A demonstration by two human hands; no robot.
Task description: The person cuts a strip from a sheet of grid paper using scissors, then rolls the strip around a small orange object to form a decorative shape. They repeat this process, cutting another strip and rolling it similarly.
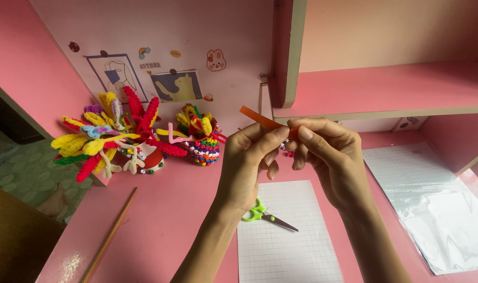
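Observation:
Both of my hands are raised above a pink desk (165,209), pinching one narrow orange paper strip (257,118) between them. My left hand (249,162) grips the strip with thumb and forefinger; the strip's free end sticks out up and to the left. My right hand (330,157) holds the other end at its fingertips, touching the left hand. A small dark and pink object shows just below the fingertips, mostly hidden. Under my hands lies a white grid sheet (286,241) with green-handled scissors (265,215) across its top left corner.
Two colourful pipe-cleaner craft pieces (113,136) (202,139) stand at the back left by the wall with stickers. A thin wooden stick (110,236) lies at the left. A glossy plastic sheet (427,204) covers the right side. A pink shelf (385,89) overhangs the back right.

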